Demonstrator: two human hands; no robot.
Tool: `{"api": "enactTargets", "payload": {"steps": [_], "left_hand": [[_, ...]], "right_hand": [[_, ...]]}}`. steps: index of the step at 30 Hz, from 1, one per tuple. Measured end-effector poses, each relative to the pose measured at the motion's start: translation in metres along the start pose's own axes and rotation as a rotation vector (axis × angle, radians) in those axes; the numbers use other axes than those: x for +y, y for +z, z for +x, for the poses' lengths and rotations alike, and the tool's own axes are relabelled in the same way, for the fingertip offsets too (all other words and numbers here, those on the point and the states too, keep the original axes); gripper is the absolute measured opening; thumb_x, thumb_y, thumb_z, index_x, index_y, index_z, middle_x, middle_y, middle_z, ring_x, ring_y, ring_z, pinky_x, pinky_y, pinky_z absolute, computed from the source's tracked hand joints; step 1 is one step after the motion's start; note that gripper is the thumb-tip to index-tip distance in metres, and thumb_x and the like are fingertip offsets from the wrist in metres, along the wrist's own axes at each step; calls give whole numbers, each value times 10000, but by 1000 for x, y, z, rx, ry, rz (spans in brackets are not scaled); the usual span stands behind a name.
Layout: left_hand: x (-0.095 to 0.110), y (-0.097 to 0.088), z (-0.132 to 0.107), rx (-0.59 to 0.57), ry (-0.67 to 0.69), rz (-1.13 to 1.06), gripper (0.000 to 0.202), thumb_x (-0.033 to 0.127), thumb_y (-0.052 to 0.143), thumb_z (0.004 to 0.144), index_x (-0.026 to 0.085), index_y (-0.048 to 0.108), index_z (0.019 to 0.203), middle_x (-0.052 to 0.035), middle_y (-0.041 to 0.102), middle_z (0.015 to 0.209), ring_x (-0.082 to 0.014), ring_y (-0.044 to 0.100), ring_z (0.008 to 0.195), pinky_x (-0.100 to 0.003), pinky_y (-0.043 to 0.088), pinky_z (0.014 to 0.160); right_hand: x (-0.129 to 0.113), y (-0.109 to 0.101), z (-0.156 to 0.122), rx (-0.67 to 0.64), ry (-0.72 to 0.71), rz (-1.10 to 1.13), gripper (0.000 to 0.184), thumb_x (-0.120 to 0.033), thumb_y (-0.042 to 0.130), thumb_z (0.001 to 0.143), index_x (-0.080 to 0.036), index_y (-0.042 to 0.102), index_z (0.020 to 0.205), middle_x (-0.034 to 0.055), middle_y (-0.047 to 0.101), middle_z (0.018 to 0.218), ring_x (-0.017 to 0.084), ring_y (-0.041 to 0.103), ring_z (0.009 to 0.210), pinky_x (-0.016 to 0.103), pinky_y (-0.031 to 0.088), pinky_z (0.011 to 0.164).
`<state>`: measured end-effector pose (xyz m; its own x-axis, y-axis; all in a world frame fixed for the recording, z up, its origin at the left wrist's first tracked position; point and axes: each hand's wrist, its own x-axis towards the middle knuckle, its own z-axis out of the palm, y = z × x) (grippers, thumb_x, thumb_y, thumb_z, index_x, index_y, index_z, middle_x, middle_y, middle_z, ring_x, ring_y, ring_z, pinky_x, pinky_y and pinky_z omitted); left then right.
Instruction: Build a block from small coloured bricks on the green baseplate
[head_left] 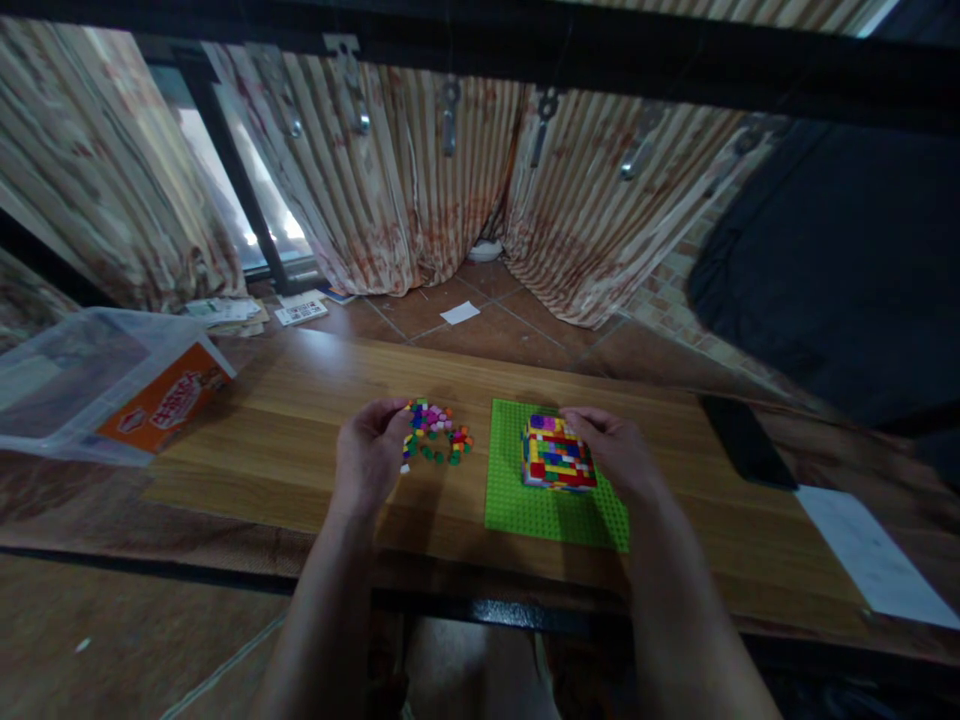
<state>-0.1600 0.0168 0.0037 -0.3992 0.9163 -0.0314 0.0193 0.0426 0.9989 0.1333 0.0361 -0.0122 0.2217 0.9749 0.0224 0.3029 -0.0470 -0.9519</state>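
A block built of many coloured toy bricks (559,455) stands on a green baseplate (510,510). At its far right upper edge is my right hand (611,445), fingers drawn together in a pinch; what sits between the fingertips is hidden. My left hand (367,455) is beside a loose scatter of small toy bricks (433,420), to the left of the baseplate. Its thumb and forefinger are pressed together at the edge of the scatter, and anything held there is too small to make out. One white brick (405,468) lies close to this hand.
At the table's left end is a clear plastic box (90,370) with an orange label. A black phone (746,440) and a white sheet of paper (874,550) lie to the right on the wooden table (285,440). A dark bar (480,45) crosses above, before striped curtains (420,180).
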Motion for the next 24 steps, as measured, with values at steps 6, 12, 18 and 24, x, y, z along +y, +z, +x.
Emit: {"api": "enactTargets", "payload": {"steps": [6,12,18,24], "left_hand": [[0,-5,0,9,0,-17,276,332,732,651,137,729,846,-18,711,734,-127,610,656,-222,459,622],[3,-4,0,11,-1,-53,242,314,720,655,140,725,822,-10,703,715,-125,605,634,-219,449,599],[0,-4,-1,16,6,-60,232,312,730,653,143,717,811,-11,702,723,-127,612,651,-223,460,616],[2,-4,0,37,-5,-90,229,295,729,638,142,712,806,-12,700,705,-126,614,644,-222,466,614]], "right_hand": [[-26,6,-7,261,-164,45,280,-443,707,729,-186,768,822,58,767,865,223,696,849,380,525,836],[-64,36,-32,144,-286,175,171,-369,719,760,-217,762,827,25,758,823,175,684,767,322,538,748],[-66,79,-52,-196,-393,-31,144,-262,614,859,-219,748,893,24,737,890,160,666,818,281,501,753],[-51,113,-61,-196,-322,-611,156,-202,576,888,-191,732,885,62,706,886,187,647,817,300,467,781]]}}
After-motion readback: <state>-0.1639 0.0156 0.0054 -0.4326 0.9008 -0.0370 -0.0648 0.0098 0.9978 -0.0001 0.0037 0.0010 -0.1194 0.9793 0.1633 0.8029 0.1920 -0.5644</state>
